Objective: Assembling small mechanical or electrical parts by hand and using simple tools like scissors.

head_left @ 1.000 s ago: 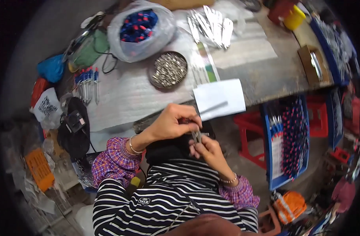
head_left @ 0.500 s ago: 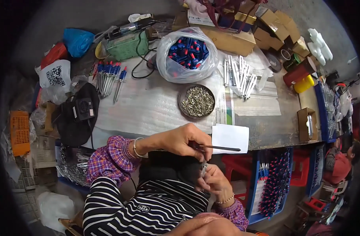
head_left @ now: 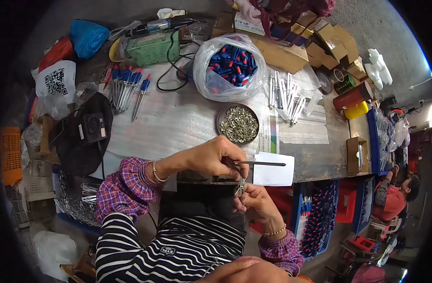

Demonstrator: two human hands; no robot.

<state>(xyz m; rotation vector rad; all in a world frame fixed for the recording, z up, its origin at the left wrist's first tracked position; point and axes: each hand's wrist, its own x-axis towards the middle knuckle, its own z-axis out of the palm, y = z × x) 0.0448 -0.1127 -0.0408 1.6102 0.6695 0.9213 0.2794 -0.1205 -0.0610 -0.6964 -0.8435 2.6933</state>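
Observation:
My left hand (head_left: 217, 156) is closed on a dark slender tool (head_left: 268, 163), perhaps tweezers, which points right past its fingers. Just below its fingertips is a small silvery metal part (head_left: 240, 187), pinched in my right hand (head_left: 256, 199). The left fingertips are at the part's upper end; whether they grip it too I cannot tell. Both hands are at the table's near edge, above my lap. Beyond them stands a round dark bowl (head_left: 219, 135) of small metal pieces. A white paper sheet (head_left: 273, 174) lies right of my hands, partly under the tool.
A clear plastic bag (head_left: 202, 80) holds blue-and-red pieces. Blue-topped metal rods (head_left: 126, 89) lie at left, silvery rods (head_left: 284, 92) at right. A green box (head_left: 152, 49) and cardboard boxes (head_left: 282, 54) stand at the back. A blue tray (head_left: 327, 245) sits below the right edge. Another person (head_left: 395, 195) is far right.
The view has shifted slightly. My right hand has risen a little toward the left one, and the metal part shows more plainly. Both hands keep their grips.

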